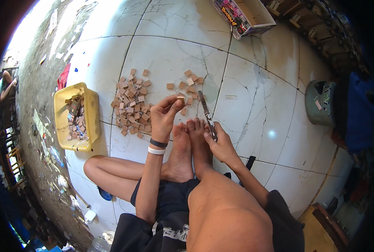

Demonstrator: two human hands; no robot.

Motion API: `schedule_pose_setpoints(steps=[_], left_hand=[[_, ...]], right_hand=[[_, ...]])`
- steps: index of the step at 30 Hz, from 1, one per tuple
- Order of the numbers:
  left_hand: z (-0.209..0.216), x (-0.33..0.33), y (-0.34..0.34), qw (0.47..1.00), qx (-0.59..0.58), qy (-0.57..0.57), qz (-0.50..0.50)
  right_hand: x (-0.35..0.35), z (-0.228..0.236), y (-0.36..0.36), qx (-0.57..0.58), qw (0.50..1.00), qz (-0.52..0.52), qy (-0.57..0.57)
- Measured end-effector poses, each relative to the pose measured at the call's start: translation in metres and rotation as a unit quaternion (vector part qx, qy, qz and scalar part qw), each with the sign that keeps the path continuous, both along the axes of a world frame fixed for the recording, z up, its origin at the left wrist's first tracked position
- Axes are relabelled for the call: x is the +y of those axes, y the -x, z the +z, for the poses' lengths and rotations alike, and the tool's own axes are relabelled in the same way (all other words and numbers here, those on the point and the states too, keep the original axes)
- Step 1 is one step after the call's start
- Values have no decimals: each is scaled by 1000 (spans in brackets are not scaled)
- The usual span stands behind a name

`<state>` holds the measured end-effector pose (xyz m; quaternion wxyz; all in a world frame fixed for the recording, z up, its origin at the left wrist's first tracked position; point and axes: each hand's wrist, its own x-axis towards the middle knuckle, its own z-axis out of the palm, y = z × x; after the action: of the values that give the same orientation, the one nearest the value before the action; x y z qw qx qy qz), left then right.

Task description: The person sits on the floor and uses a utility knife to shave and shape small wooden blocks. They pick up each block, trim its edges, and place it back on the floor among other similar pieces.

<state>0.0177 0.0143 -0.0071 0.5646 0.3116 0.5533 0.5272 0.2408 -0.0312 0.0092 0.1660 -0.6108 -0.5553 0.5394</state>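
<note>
Between the thumb and fingers of my left hand is a small brown wooden block, partly covered by the fingertips. My right hand is closed around the near end of a narrow, worn, blade-like tool. Its dark far end points up and away, apart from the block, and its exact kind is unclear. A large pile of small wooden blocks with thin pale pins among them lies left of my left hand. A smaller cluster of blocks lies just beyond both hands.
At the left, a yellow plastic basin holds blocks and scraps. An open printed cardboard box lies at the far right on the cracked tile floor. A green container stands at the right. My bare feet are just below the hands.
</note>
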Motion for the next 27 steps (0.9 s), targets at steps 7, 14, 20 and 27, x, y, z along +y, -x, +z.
schedule_pose_setpoints(steps=[7, 14, 20, 27], left_hand=[[-27, 19, 0, 960, 264, 94, -1], [-34, 63, 47, 825, 563, -12, 49], [-54, 115, 90, 731, 681, -22, 44], [-26, 87, 70, 921, 380, -71, 42]], right_hand=[[-4, -15, -1, 73, 990, -110, 42], [-3, -16, -9, 95, 986, -111, 80], [7, -12, -5, 95, 989, -95, 56], [16, 5, 0, 79, 994, -46, 52]])
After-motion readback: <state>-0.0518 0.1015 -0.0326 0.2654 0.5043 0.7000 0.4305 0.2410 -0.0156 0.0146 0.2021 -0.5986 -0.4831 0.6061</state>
